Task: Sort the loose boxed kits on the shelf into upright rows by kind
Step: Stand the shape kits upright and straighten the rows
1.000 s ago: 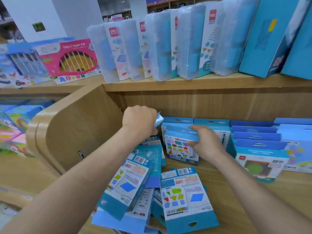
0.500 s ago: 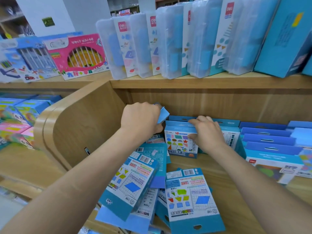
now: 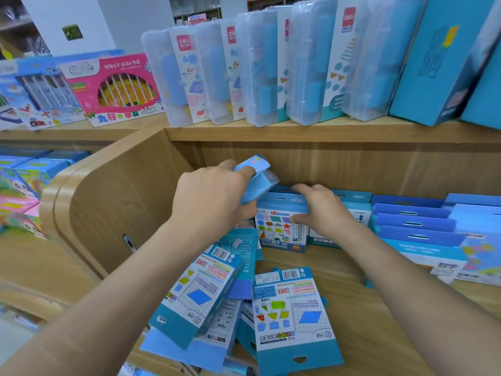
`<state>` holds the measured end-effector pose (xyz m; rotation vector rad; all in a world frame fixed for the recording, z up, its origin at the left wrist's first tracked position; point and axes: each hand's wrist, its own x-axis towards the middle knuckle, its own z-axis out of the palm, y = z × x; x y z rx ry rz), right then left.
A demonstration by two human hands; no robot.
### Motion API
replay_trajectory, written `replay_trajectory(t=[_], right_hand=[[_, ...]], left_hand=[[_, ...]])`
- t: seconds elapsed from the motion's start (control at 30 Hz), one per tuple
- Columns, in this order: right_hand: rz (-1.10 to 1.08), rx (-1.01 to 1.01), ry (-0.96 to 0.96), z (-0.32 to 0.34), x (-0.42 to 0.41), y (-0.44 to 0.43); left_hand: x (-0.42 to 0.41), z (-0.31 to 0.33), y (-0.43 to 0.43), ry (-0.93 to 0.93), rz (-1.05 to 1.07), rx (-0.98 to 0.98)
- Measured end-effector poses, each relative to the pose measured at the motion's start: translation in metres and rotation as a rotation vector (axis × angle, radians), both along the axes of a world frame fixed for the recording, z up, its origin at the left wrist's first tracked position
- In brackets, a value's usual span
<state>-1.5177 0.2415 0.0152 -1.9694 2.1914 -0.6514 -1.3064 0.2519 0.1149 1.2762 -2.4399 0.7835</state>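
1. The left hand is closed around a small blue box, held tilted in the air just above the left end of the standing row; its print is too blurred to read.
2. The right hand grips the front upright kit, fingers over the top and thumb on its face. That face shows "15", coloured shapes and Chinese lettering.
3. The loose kits lie in a heap on the lower shelf. Two lie uppermost, barcode side up; those beneath cannot be counted.
4. To the right, a row of blue kits shows four hang-tabs, one behind another.
5. On the shelf above, five clear cases stand upright; a red "deli" logo is readable on three.
6. One pink box to the left carries Chinese lettering.
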Motion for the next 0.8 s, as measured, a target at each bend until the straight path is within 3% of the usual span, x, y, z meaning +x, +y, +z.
replay_trajectory(t=[0.1,0.17,0.23,0.3,0.37,0.47,0.57,0.67,0.8], right_hand=[[-0.123,-0.158,-0.316,0.017,-0.012,0.015],[-0.136,-0.226,-0.785,0.030,-0.020,0.035],[-0.047,-0.114,-1.197,0.038,-0.023,0.058],[0.026,0.043,-1.362,0.041,-0.026,0.078],[0.051,0.129,-1.378,0.036,-0.025,0.090],[-0.005,0.148,-1.244,0.013,-0.017,0.102],[-0.073,0.192,-1.272,-0.023,-0.009,0.113],[-0.097,0.174,-1.379,-0.044,-0.004,0.122],[-0.076,0.137,-1.341,-0.049,-0.005,0.122]], left_hand=[[0.004,0.000,0.017,0.033,-0.062,-0.036],[0.007,0.000,0.030,0.052,-0.139,-0.037],[0.006,-0.004,0.041,0.063,-0.217,-0.031],[0.001,-0.013,0.055,0.033,-0.286,-0.035],[-0.006,-0.030,0.068,-0.008,-0.394,-0.074],[-0.007,-0.065,0.078,-0.037,-0.581,-0.113],[0.003,-0.096,0.081,-0.101,-0.679,-0.067],[0.014,-0.111,0.081,-0.208,-0.698,0.103],[0.025,-0.111,0.077,-0.246,-0.645,0.443]])
